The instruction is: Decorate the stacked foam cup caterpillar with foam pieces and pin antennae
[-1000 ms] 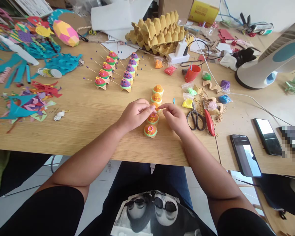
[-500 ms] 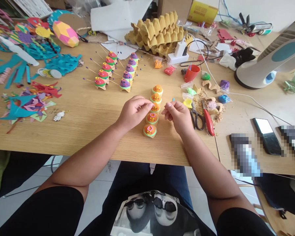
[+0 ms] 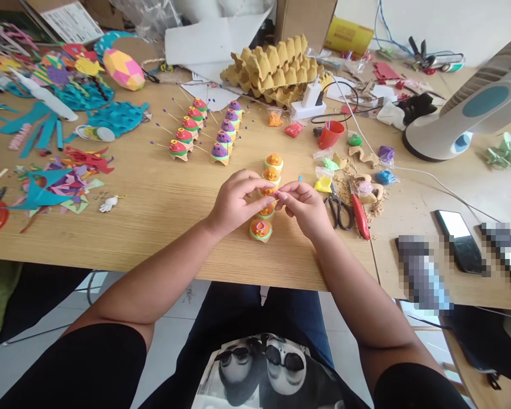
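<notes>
Judging by the rows, the red one [image 3: 191,124] at ten o'clock from the hands and the purple one [image 3: 228,126] at eleven look further along, set about with blue-tipped sticks. The orange row [image 3: 272,174] runs from twelve o'clock to seven, under the fingers, and shows no sticks. Its nearest face [image 3: 260,230], at seven, wears a pink ring; the two farthest, at twelve, show none, so those seem left to do; fingers partly cover the middle. The left hand [image 3: 241,199] holds thumb and forefinger narrowly apart; the right hand [image 3: 304,210] seems to pinch a pink bit [image 3: 276,193]
</notes>
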Demonstrator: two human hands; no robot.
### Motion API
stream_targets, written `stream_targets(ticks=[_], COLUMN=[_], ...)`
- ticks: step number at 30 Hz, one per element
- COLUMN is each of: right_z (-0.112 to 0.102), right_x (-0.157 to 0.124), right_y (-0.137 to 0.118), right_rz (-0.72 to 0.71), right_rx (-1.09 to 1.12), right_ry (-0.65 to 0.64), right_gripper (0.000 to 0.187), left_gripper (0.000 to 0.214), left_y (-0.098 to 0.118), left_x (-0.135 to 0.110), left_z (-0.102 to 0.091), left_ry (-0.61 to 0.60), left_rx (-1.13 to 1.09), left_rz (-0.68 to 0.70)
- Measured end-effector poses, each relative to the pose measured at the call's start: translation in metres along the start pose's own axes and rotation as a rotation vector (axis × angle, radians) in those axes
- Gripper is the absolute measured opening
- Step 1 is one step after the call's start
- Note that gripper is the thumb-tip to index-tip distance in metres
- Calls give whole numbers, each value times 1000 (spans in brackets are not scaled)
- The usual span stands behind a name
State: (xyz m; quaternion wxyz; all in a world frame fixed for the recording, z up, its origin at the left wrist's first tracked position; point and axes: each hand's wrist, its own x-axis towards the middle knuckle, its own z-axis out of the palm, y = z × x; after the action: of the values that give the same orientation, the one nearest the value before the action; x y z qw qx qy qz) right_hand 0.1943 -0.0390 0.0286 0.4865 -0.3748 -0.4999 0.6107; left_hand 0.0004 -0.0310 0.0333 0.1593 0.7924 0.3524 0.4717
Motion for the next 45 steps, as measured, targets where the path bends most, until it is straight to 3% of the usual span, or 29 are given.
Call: stream_targets(ticks=[7, 18, 21, 27, 30, 36, 45], right_z=[3, -1, 1, -7, -8, 3, 10], right_x=[-3, -4, -3, 3, 2, -5, -6], right_y=[-2, 2, 1, -5, -7, -4, -4], right_rz=[-15, 158, 137, 46, 101, 222, 193], right_rx=[36, 55, 70, 209, 259, 260, 283], right_ry=[-45, -111, -91, 168, 118, -90, -46], right_gripper=[26, 37, 35, 26, 25, 30, 31], left_gripper=[11, 3, 4, 9, 11, 11, 18], left_y=[2, 5, 8, 8, 6, 8, 3], left_x=[0, -3, -3, 0, 1, -1, -3], left_z=[-1, -4, -5, -6, -5, -1, 1], left_ry=[9, 24, 41, 188, 189, 100, 8], left_rx=[40, 202, 191, -11, -38, 21, 196], left_rz=[125, 317, 289, 8, -31, 57, 136])
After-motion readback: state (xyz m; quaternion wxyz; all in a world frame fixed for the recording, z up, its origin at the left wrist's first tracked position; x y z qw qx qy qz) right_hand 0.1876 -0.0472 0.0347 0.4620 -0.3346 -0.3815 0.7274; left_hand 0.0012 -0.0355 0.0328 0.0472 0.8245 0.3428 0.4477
